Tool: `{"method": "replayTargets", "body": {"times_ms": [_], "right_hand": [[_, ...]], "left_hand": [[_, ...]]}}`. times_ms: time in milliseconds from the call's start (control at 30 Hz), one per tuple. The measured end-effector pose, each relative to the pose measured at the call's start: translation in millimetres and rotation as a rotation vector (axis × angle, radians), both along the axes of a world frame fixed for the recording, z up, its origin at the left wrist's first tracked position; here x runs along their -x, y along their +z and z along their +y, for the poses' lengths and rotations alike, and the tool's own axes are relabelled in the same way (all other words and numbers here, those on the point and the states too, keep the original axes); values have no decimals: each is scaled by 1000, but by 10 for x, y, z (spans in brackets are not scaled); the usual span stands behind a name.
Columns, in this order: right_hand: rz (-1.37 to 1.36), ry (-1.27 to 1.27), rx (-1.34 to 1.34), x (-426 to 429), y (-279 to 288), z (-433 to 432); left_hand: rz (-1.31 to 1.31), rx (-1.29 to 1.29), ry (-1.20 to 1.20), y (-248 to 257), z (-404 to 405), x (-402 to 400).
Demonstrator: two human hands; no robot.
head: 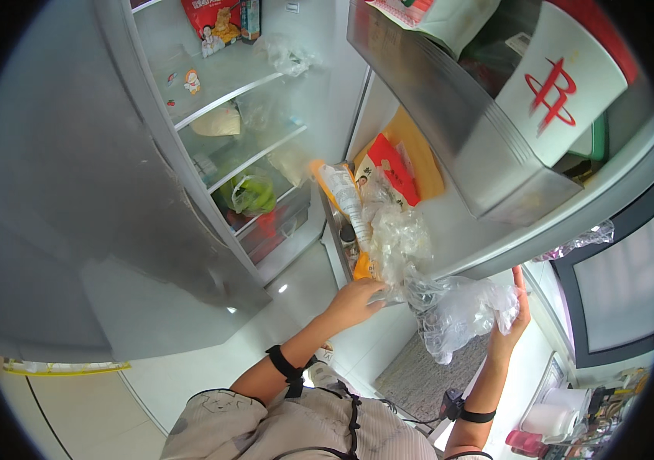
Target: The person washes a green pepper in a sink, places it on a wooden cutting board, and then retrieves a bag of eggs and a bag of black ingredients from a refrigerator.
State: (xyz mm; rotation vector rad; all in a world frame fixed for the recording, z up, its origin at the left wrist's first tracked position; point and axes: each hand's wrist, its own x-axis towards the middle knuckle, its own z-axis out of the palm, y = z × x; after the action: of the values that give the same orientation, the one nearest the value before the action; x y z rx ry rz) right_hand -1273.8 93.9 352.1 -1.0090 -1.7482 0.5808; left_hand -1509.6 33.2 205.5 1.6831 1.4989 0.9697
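My right hand point(512, 322) holds a crumpled clear plastic bag point(459, 307) below the edge of the open refrigerator door point(534, 241). One finger of that hand points up against the door edge. My left hand point(356, 302) is at the front of the lower door bin point(335, 236), by the bottom of an orange-and-white packet point(345, 192); whether its fingers grip anything is unclear. More crumpled clear plastic point(402, 238) bulges out of the bin between my hands. A red-and-white food packet point(390, 172) stands behind it, and a dark-capped jar point(348, 236) sits lower in the bin.
An upper door bin point(442, 98) juts out, carrying a white paper cup point(563, 86) with a red logo. Glass shelves point(229, 100) inside hold bagged food, including a bag of green produce point(252, 194). The other refrigerator door point(85, 201) stands open at left. A grey mat point(430, 368) lies below.
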Motion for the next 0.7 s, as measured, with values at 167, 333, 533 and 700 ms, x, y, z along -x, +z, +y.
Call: {"method": "replayTargets", "body": {"times_ms": [167,333,533,700], "right_hand": [[54,-103,39,166,-48,-212],[-60,-268,4,393,67,-453],[-48,-215,-7,411,135,-690],[-74,-77,-64,237,182,-830]], "left_hand": [[88,-145,1,69,23,-385],[62,-94,0,61,-77,-489],[125,34,29,216,-354,-318],[463,408,-176,715,-646,-108]]}}
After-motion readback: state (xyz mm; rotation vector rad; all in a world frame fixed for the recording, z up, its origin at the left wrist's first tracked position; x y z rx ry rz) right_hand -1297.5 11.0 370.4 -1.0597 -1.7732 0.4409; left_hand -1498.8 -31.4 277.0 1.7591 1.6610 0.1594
